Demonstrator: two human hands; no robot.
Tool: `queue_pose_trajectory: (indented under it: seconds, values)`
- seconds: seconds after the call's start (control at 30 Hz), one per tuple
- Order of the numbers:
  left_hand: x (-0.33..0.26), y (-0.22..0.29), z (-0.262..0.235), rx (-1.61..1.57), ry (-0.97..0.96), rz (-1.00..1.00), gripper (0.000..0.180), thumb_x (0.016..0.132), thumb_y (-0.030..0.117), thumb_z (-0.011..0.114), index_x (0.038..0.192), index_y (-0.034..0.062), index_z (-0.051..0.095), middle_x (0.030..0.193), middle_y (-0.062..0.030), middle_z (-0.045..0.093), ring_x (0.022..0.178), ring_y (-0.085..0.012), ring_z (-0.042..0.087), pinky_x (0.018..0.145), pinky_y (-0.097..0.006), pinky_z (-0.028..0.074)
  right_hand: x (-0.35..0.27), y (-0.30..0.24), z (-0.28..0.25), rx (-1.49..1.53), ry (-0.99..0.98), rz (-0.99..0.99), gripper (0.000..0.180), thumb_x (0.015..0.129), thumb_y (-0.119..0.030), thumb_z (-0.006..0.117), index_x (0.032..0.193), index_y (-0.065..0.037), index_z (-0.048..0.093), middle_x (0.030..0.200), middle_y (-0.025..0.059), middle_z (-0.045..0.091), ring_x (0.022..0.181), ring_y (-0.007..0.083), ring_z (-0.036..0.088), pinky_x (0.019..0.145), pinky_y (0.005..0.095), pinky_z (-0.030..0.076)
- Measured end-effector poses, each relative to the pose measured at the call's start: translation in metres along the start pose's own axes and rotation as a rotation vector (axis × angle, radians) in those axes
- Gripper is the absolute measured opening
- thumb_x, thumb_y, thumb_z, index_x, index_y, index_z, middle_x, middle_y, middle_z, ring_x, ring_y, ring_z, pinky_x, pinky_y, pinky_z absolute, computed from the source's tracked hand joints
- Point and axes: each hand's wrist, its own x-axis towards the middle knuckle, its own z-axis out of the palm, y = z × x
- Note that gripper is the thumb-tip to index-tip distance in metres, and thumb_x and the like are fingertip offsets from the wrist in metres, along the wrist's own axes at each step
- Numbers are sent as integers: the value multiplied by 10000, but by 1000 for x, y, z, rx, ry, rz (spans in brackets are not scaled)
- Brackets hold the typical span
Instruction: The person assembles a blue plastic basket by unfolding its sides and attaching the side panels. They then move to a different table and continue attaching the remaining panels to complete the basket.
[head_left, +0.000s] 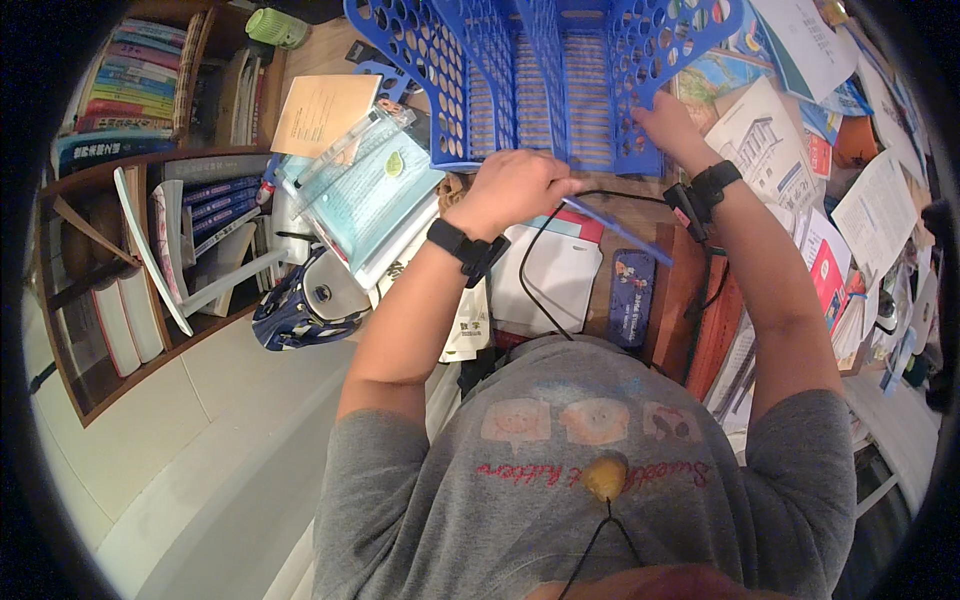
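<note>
A blue plastic file organizer (437, 78) with perforated sides and several upright compartments stands at the far middle of the table. My left hand (510, 192) is curled at its near edge, the fingertips partly hidden. My right hand (668, 126) grips the near edge of its right wall. From beside my left thumb a thin translucent blue strip (620, 231) slants toward the lower right; I cannot tell whether the hand touches it. Below it lie a white sheet or board (545, 285) and a dark blue pencil case (630, 297) on the tabletop. The organizer's compartments hold nothing visible.
Left of the organizer lie a clear zip folder (365, 195) and a tan booklet (325, 112). A wooden bookshelf (160, 165) full of books stands at the left. Papers and booklets (765, 140) pile up at the right. A black cable (527, 270) crosses the tabletop.
</note>
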Motion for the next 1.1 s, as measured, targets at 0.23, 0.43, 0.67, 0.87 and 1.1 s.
queue_pose_trajectory:
  seconds: [0.23,0.43,0.67,0.87,1.1]
  values:
    - [4,16,-1,-47,-130,-254,481,834,226,608,1297,156,499,873,-143,672,846,-324,650,751,-434,496,3,13,8,0,53,-26,254,851,-166,559,938,72,582,747,205,657,592,282,660,590,403,524]
    - [3,12,22,279,57,-205,459,842,224,559,1266,47,533,1063,-178,655,1019,-359,605,951,-443,435,5,15,9,12,44,9,269,854,-180,571,950,71,575,757,194,664,588,263,666,578,385,526]
    - [-9,8,35,195,146,-162,326,872,168,518,1172,71,602,993,-146,663,1015,-303,606,1075,-490,296,1,12,8,75,72,-16,278,854,-188,575,944,75,570,779,197,667,590,266,671,588,389,529]
    - [-22,1,19,257,-87,-48,177,862,154,554,978,103,678,939,-89,662,962,-255,607,1108,-515,249,-2,8,8,2,117,89,317,837,-200,565,975,85,576,839,270,649,747,397,655,721,451,517]
    - [-39,-4,19,41,204,158,143,839,164,633,962,110,683,984,-49,667,974,-236,596,1136,-505,212,-5,10,10,-64,174,18,327,829,-212,558,974,80,578,924,297,632,890,448,614,805,480,485]
